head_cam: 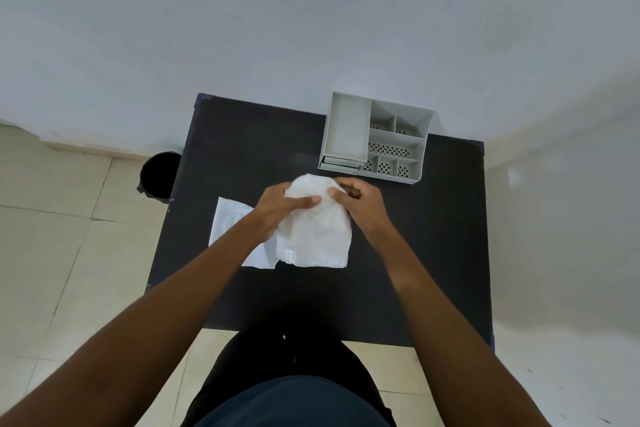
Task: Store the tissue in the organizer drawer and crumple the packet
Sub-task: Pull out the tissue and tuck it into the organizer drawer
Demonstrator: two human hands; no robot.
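packet [313,229] held over the black counter [433,236]
its crinkly top was pinched in the left grip [282,206] and right grip [358,203]; grey organizer [375,139] compartments looked bare.

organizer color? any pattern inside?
Light grey organizer; several compartment floors are perforated with dark dots. Head view.

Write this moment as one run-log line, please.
left hand: grips packet | right hand: grips packet top | tissue: on table | organizer: untouched

black table [242,135] | on it: grey organizer [377,139] far right; flat white tissue [230,222] left; packet [315,236] centre
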